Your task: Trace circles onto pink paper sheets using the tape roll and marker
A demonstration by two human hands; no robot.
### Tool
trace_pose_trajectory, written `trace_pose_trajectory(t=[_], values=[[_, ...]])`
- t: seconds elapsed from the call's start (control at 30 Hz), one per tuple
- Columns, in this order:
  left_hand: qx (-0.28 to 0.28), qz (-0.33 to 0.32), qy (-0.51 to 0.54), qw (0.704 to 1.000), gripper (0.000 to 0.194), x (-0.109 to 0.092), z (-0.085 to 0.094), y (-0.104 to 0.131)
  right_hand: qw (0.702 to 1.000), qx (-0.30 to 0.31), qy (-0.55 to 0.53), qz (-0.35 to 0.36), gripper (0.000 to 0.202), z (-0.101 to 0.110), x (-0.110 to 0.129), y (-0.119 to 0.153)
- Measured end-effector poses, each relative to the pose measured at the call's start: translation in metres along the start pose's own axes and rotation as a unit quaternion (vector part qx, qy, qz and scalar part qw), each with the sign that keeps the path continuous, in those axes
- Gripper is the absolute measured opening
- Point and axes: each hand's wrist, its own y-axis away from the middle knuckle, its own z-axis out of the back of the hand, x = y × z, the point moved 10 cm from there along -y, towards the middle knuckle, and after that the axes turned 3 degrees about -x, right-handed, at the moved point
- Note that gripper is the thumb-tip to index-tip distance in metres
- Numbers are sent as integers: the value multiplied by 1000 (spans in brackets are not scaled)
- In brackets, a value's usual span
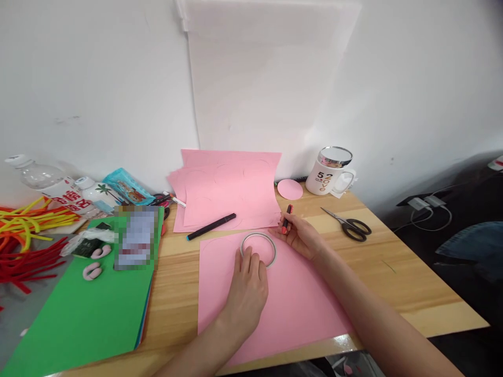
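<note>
A sheet of pink paper [302,298] lies near the front edge of the table, with a faint curved line at its upper left. On its upper part rests a thin silver-grey ring [274,250], flat on the paper. The fingertips of my left hand [248,280] hold the ring down at its lower left side. Just right of the ring, my right hand [301,234] is closed around a red and black marker [287,220]. The marker's tip is too small to make out, and I cannot tell whether it touches the paper.
Behind lie more pink sheets [231,183], a black marker [211,226] and a pink paper circle [290,189]. A lidded mug [330,173] and scissors [349,225] are at right. At left are green paper [86,314], a blurred phone [137,238], bottles [43,180] and coloured fuzzy sticks [35,262].
</note>
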Motion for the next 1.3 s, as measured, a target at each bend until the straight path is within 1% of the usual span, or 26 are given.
trace_pose_trajectory(t=[0.13, 0.37, 0.57, 0.73, 0.93, 1.07, 1.13, 1.2, 1.3], values=[[-26, 34, 11, 999, 26, 6, 2, 3, 1000, -8, 15, 14, 20, 0, 2, 2], [-27, 53, 76, 995, 22, 12, -1, 1, 999, 3, 22, 32, 23, -3, 5, 4], [-31, 56, 104, 993, 20, 14, -1, 2, 999, -11, 28, 24, 21, 0, 3, 4], [-35, 52, 108, 992, 21, 13, 2, 2, 999, -12, 37, 28, 23, 3, 2, 3], [-31, 52, 118, 991, 22, 14, 1, 3, 999, -21, 38, 26, 22, 7, 0, 2], [-70, 57, 112, 990, 20, 14, 6, 5, 999, -28, 32, 18, 21, 7, -1, 2], [-87, 43, 100, 990, 22, 11, 10, 4, 999, -29, 30, 17, 22, 6, 0, 2], [-75, 20, 88, 993, 29, 5, 10, -3, 999, -26, 28, 19, 22, 5, 0, 2], [-24, -5, 78, 997, 42, 1, 2, -18, 999, -11, 24, 22, 22, 3, 0, 2]])
